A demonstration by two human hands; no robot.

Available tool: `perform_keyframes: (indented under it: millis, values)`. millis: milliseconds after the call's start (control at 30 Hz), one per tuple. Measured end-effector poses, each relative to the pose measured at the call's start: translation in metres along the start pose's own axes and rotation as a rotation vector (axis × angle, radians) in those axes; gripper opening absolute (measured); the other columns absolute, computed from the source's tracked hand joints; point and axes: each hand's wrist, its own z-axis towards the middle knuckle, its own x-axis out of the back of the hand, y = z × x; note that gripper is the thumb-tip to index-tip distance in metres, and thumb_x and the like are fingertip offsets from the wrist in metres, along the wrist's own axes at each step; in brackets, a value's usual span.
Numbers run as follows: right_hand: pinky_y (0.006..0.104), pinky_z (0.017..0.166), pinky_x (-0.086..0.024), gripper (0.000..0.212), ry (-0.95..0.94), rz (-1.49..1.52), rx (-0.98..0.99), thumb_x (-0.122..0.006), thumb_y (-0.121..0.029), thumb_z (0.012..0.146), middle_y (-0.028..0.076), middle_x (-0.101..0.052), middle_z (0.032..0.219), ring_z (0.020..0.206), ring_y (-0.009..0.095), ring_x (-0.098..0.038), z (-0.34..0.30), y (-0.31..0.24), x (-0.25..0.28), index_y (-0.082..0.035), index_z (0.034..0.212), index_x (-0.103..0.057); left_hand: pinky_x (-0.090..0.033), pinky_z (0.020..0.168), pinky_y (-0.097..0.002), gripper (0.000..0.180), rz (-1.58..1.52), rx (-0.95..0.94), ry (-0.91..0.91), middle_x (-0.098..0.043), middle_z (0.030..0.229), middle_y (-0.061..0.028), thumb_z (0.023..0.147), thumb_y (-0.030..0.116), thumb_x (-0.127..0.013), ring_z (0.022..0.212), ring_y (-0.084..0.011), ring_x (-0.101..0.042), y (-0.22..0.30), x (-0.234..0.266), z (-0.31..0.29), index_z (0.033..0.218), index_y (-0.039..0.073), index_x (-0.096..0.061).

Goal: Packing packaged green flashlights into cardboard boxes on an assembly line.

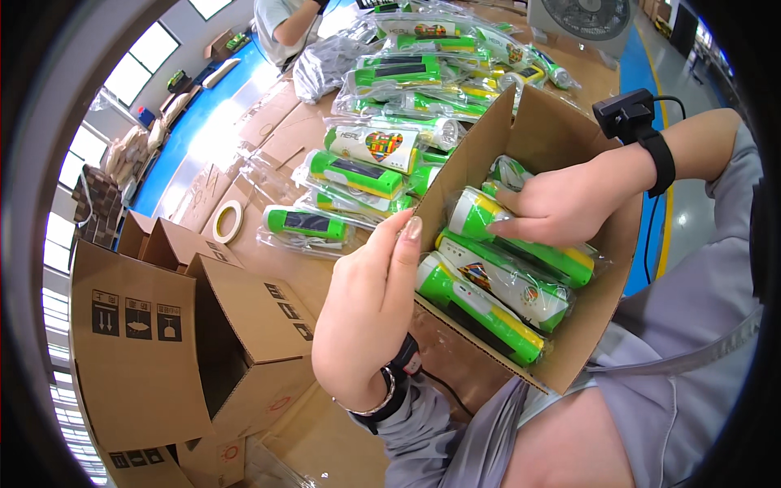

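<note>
An open cardboard box [598, 321] stands tilted in front of me, its flaps up. Inside lie several green, white and yellow flashlights [480, 313] in clear plastic bags, side by side. My right hand [561, 199] reaches into the box, its fingers closed around the end of one bagged flashlight [476, 213]; part of that flashlight is hidden under the hand. At the box's left wall, my left hand [370, 293] grips the edge with fingers together and thumb along the rim.
A heap of bagged flashlights [399, 73] covers the table beyond the box. A tape roll [228, 221] lies to the left, behind open empty cartons [134, 350]. A fan [582, 16] stands at the far right. Another person [285, 28] works at the far side.
</note>
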Motion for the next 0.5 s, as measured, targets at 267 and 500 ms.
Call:
perform_keyframes:
  millis: [267, 500]
  values:
    - [0.0467, 0.054, -0.045, 0.028, -0.025, 0.128, -0.42, -0.039, -0.008, 0.095, 0.025, -0.05, 0.074, 0.057, 0.037, -0.054, 0.014, -0.014, -0.028, 0.014, 0.111, -0.043, -0.05, 0.066, -0.0293, 0.05, -0.07, 0.257, 0.179, -0.065, 0.085, -0.0159, 0.101, 0.037, -0.037, 0.074, -0.0174, -0.06, -0.047, 0.018, 0.001, 0.11, -0.006, -0.061]
    - [0.0418, 0.044, -0.043, 0.032, -0.202, -0.028, -0.443, -0.039, -0.012, 0.097, 0.019, -0.054, 0.065, 0.049, 0.029, -0.054, 0.046, -0.026, -0.032, 0.018, 0.104, -0.045, -0.051, 0.053, -0.0323, 0.048, 0.316, 0.745, 0.38, -0.063, 0.082, -0.0161, 0.097, 0.036, -0.043, 0.06, -0.02, -0.062, -0.136, 0.037, 0.016, 0.098, -0.01, -0.057]
